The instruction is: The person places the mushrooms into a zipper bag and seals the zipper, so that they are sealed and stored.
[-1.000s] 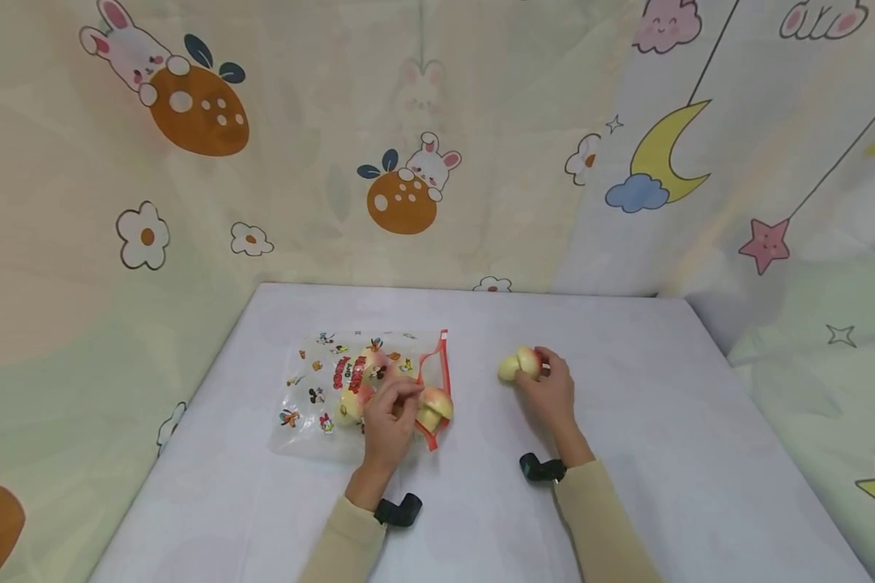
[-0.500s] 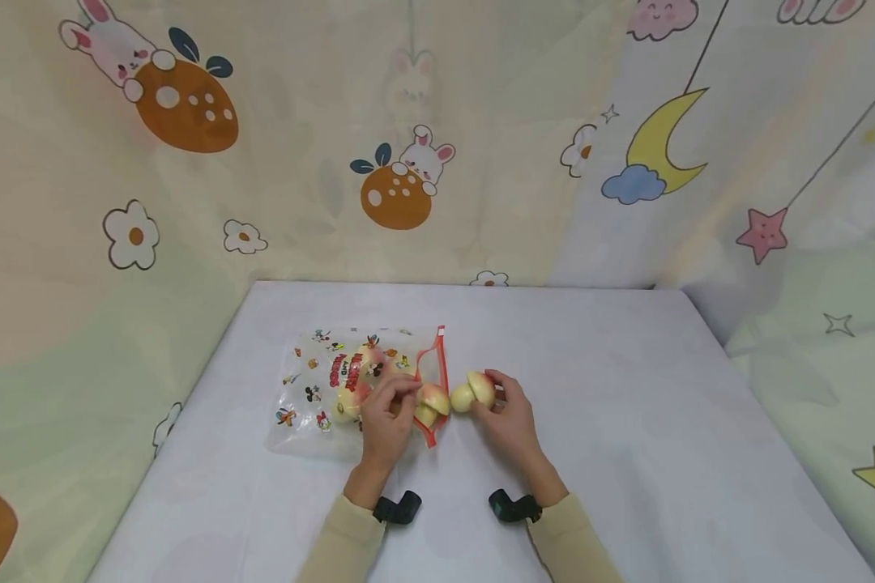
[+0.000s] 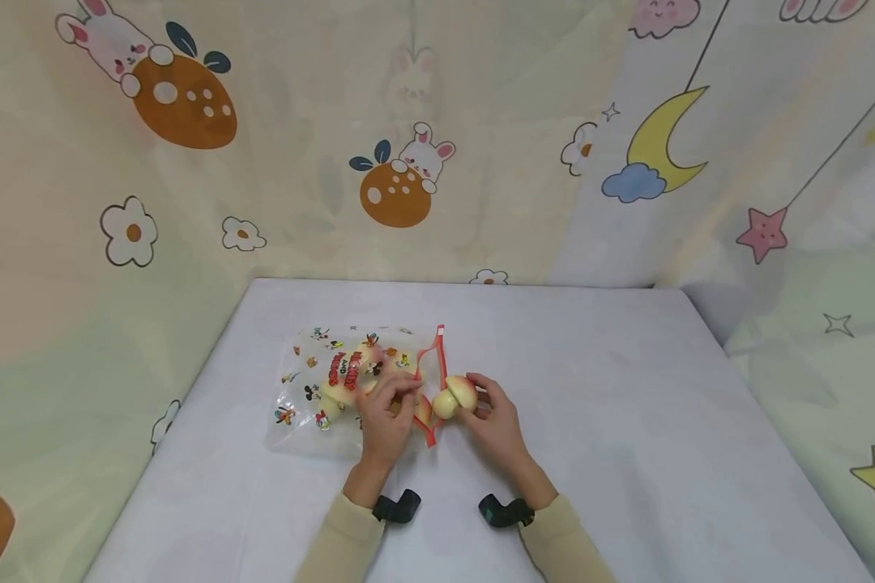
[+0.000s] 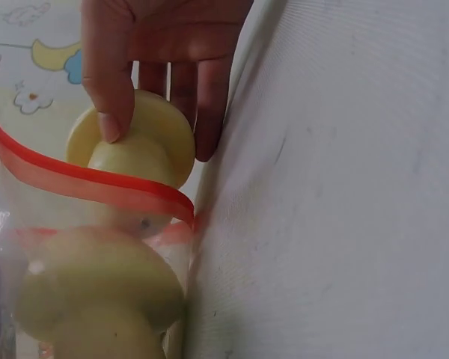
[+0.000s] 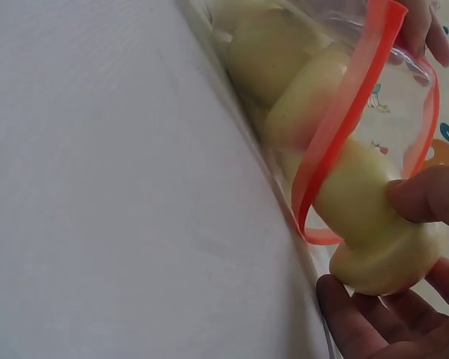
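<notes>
My right hand [image 3: 497, 421] holds a pale yellow toy mushroom [image 3: 461, 394] with a pink-tinged cap, thumb on one side and fingers on the other. Its stem end enters the mouth of a clear zip bag [image 3: 292, 433] lying on its side. My left hand [image 3: 388, 421] pinches the bag's upper layer near the red zip edge [image 3: 441, 356], and the mouth gapes. Inside, several similar mushrooms [image 4: 97, 284] lie together. From the right wrist view, the left fingers [image 5: 415, 30] show beyond the red strip; the left wrist view does not show the left hand.
A white-covered table [image 3: 612, 389] supports the bag. Behind it hangs a printed cloth [image 3: 510, 162] with rabbits, flowers and a moon. Each wrist wears a black camera, such as the left wrist camera [image 3: 399, 508].
My right hand has moved left and nearer with its mushroom, up to the bag's mouth. The mushroom near the opening now sits deeper inside. The left hand has kept its grip on the bag.
</notes>
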`<action>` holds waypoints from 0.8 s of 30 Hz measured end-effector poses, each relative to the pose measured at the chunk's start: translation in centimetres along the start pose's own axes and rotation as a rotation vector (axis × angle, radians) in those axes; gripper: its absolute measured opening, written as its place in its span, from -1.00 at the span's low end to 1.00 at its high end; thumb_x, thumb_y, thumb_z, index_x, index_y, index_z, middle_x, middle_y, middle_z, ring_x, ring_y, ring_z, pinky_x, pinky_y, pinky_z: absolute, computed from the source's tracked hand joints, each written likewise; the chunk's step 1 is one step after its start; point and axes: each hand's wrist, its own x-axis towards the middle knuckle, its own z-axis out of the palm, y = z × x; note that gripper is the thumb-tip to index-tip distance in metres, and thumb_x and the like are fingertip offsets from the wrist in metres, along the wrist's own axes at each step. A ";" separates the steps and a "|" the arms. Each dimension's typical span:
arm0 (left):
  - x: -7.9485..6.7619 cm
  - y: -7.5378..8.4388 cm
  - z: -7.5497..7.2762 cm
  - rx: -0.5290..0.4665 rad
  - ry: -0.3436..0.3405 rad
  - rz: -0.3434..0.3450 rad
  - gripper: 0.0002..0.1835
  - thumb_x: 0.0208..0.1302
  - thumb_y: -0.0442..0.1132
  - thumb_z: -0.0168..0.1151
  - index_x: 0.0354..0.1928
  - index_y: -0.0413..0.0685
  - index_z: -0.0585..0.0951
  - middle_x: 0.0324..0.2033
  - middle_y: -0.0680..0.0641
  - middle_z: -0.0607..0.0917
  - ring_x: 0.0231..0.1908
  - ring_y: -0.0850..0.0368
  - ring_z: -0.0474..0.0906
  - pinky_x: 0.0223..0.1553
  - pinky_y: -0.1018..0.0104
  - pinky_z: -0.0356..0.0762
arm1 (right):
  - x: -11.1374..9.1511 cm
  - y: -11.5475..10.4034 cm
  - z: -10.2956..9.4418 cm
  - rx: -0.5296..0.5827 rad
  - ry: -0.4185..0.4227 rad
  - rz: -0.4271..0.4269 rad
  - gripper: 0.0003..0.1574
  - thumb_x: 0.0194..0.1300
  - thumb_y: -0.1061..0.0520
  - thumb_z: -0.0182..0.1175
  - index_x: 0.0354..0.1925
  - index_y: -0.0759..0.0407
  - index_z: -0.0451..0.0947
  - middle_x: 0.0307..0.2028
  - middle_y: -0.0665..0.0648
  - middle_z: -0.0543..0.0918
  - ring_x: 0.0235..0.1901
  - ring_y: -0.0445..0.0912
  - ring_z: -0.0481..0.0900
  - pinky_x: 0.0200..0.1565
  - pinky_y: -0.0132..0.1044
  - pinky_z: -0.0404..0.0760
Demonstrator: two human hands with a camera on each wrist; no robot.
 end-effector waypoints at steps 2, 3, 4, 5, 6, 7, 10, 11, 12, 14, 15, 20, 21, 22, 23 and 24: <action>0.0 0.1 0.0 -0.003 0.001 0.000 -0.74 -0.01 -0.76 0.17 -0.36 -0.34 0.65 -0.34 -0.29 0.65 -0.38 -0.07 0.58 -0.34 0.49 0.52 | 0.2 0.8 0.4 0.015 -0.013 0.008 -0.28 0.10 0.40 0.35 0.24 0.33 0.40 0.17 0.26 0.50 0.00 0.15 0.58 -0.12 -0.19 0.67; 0.0 0.1 0.0 -0.006 0.002 0.001 -0.73 -0.02 -0.76 0.16 -0.36 -0.34 0.65 -0.34 -0.29 0.65 -0.38 -0.08 0.57 -0.35 0.49 0.52 | 0.2 1.2 0.6 0.025 -0.017 0.015 -0.27 0.09 0.39 0.37 0.24 0.29 0.40 0.18 0.22 0.49 0.01 0.13 0.58 -0.11 -0.20 0.66; 0.0 0.1 0.0 -0.005 0.001 -0.001 -0.73 -0.01 -0.76 0.16 -0.36 -0.33 0.65 -0.34 -0.29 0.65 -0.40 -0.06 0.56 -0.38 0.49 0.51 | 0.3 1.3 0.8 0.030 -0.022 0.016 -0.27 0.09 0.38 0.38 0.24 0.27 0.41 0.17 0.21 0.49 0.01 0.12 0.58 -0.11 -0.22 0.66; 0.0 0.1 0.0 -0.003 0.001 -0.006 -0.72 -0.01 -0.76 0.15 -0.36 -0.32 0.66 -0.34 -0.28 0.65 -0.42 -0.04 0.56 -0.40 0.50 0.51 | 0.2 1.2 1.0 0.038 -0.026 0.019 -0.27 0.09 0.38 0.38 0.23 0.26 0.41 0.16 0.20 0.48 0.01 0.11 0.58 -0.10 -0.24 0.66; 0.0 0.1 0.0 0.003 0.001 -0.004 -0.72 0.00 -0.75 0.15 -0.36 -0.31 0.66 -0.34 -0.27 0.65 -0.44 -0.03 0.56 -0.43 0.50 0.50 | 0.2 1.2 1.2 0.042 -0.031 0.018 -0.28 0.08 0.38 0.38 0.23 0.25 0.41 0.16 0.20 0.47 0.01 0.11 0.58 -0.10 -0.25 0.66; 0.0 0.2 0.0 0.003 0.000 -0.010 -0.72 0.00 -0.75 0.15 -0.36 -0.31 0.66 -0.34 -0.26 0.65 -0.47 -0.01 0.55 -0.45 0.51 0.49 | 0.1 1.0 1.4 0.042 -0.035 0.021 -0.28 0.08 0.38 0.38 0.22 0.23 0.42 0.15 0.19 0.47 0.00 0.11 0.58 -0.11 -0.26 0.66; 0.0 0.2 -0.1 -0.007 -0.003 -0.024 -0.72 0.00 -0.74 0.15 -0.36 -0.30 0.67 -0.35 -0.26 0.65 -0.51 -0.01 0.55 -0.49 0.53 0.49 | -0.1 -0.2 1.8 0.045 -0.039 -0.002 -0.31 0.07 0.42 0.36 0.19 0.32 0.42 0.11 0.28 0.46 -0.03 0.16 0.58 -0.13 -0.18 0.67; 0.0 0.2 -0.1 -0.010 -0.004 -0.029 -0.72 0.01 -0.74 0.16 -0.36 -0.30 0.67 -0.35 -0.26 0.66 -0.51 -0.02 0.56 -0.49 0.54 0.50 | -0.2 -0.7 2.0 0.045 -0.042 -0.007 -0.31 0.06 0.44 0.35 0.19 0.36 0.42 0.10 0.32 0.47 -0.04 0.19 0.58 -0.13 -0.14 0.67; 0.0 0.2 -0.2 -0.013 -0.005 -0.031 -0.73 0.01 -0.74 0.16 -0.36 -0.30 0.67 -0.34 -0.26 0.66 -0.51 -0.03 0.56 -0.49 0.54 0.50 | -0.3 -1.3 2.1 0.046 -0.043 -0.015 -0.32 0.06 0.45 0.34 0.18 0.39 0.41 0.10 0.36 0.47 -0.05 0.22 0.58 -0.13 -0.10 0.67; 0.0 0.2 -0.2 -0.015 -0.007 -0.035 -0.74 0.02 -0.73 0.17 -0.35 -0.31 0.67 -0.34 -0.27 0.66 -0.49 -0.05 0.56 -0.48 0.54 0.50 | -0.4 -2.4 2.2 0.058 -0.046 -0.018 -0.33 0.06 0.48 0.32 0.17 0.47 0.39 0.10 0.43 0.48 -0.05 0.27 0.58 -0.12 -0.04 0.67; 0.0 0.3 -0.2 -0.013 -0.007 -0.039 -0.75 0.02 -0.73 0.18 -0.35 -0.30 0.67 -0.33 -0.27 0.66 -0.49 -0.04 0.56 -0.48 0.55 0.49 | -0.5 -3.0 2.2 0.064 -0.050 -0.008 -0.33 0.06 0.48 0.32 0.17 0.48 0.39 0.10 0.44 0.48 -0.05 0.28 0.59 -0.11 -0.03 0.66; 0.0 0.6 -0.3 0.007 -0.008 -0.051 -0.76 0.03 -0.71 0.19 -0.35 -0.30 0.67 -0.32 -0.26 0.67 -0.47 -0.05 0.58 -0.49 0.55 0.49 | -0.4 -3.7 2.6 0.057 -0.069 0.046 -0.34 0.10 0.44 0.32 0.19 0.47 0.40 0.10 0.41 0.55 -0.13 0.23 0.65 -0.19 -0.25 0.66; 0.1 0.7 -0.3 0.010 -0.010 -0.056 -0.76 0.04 -0.71 0.19 -0.35 -0.30 0.67 -0.32 -0.26 0.67 -0.47 -0.06 0.58 -0.49 0.55 0.49 | -0.4 -3.6 2.7 0.055 -0.069 0.044 -0.35 0.10 0.43 0.32 0.18 0.46 0.41 0.09 0.41 0.57 -0.16 0.22 0.66 -0.20 -0.27 0.65; 0.1 0.8 -0.3 0.013 -0.013 -0.061 -0.77 0.05 -0.70 0.19 -0.35 -0.31 0.67 -0.32 -0.26 0.67 -0.46 -0.06 0.58 -0.49 0.55 0.49 | -0.3 -3.2 2.9 0.050 -0.068 0.041 -0.36 0.10 0.43 0.32 0.18 0.45 0.42 0.08 0.39 0.58 -0.18 0.21 0.67 -0.21 -0.25 0.65; 0.1 0.9 -0.3 0.017 -0.017 -0.067 -0.78 0.06 -0.70 0.18 -0.35 -0.32 0.67 -0.31 -0.26 0.67 -0.46 -0.06 0.58 -0.49 0.54 0.49 | -0.3 -2.7 3.1 0.045 -0.063 0.029 -0.37 0.10 0.43 0.33 0.17 0.45 0.43 0.06 0.39 0.59 -0.19 0.21 0.67 -0.20 -0.20 0.66; 0.1 0.9 -0.4 0.020 -0.021 -0.072 -0.79 0.07 -0.69 0.18 -0.34 -0.33 0.66 -0.31 -0.25 0.67 -0.46 -0.05 0.58 -0.49 0.54 0.49 | -0.2 -2.1 3.4 0.039 -0.058 0.017 -0.37 0.10 0.43 0.33 0.16 0.44 0.45 0.05 0.38 0.60 -0.20 0.20 0.67 -0.19 -0.15 0.66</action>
